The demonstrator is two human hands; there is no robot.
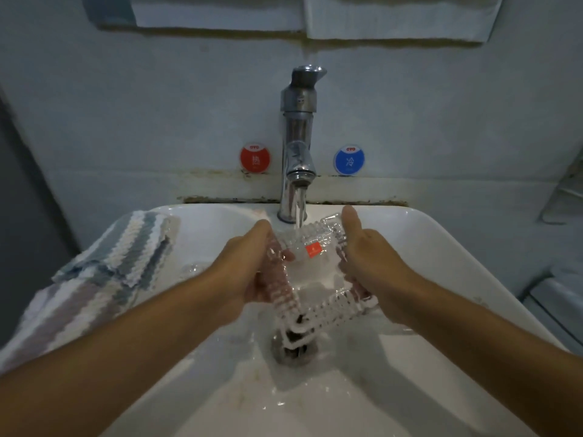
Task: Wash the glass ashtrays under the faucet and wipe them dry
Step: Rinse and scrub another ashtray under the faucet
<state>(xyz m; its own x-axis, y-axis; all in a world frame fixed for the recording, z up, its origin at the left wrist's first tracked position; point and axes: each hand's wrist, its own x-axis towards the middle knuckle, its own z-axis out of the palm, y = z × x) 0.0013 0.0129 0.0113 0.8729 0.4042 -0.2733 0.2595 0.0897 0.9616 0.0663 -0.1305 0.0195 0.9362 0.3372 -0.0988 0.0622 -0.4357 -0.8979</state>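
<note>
A square clear glass ashtray [312,272] with ribbed edges and a small orange sticker is held tilted over the white sink [441,247]. Water runs from the chrome faucet [298,146] onto its far edge. My left hand [252,263] grips its left side, fingers curled beneath the glass. My right hand [369,250] holds the right side, thumb pointing up along the rim. Water streams off the ashtray's lower corner toward the drain [293,345].
A striped cloth [104,272] drapes over the sink's left rim. Red hot [255,159] and blue cold [349,160] stickers flank the faucet on the wall. Towels [394,17] hang above. A rack [561,197] stands at the right edge.
</note>
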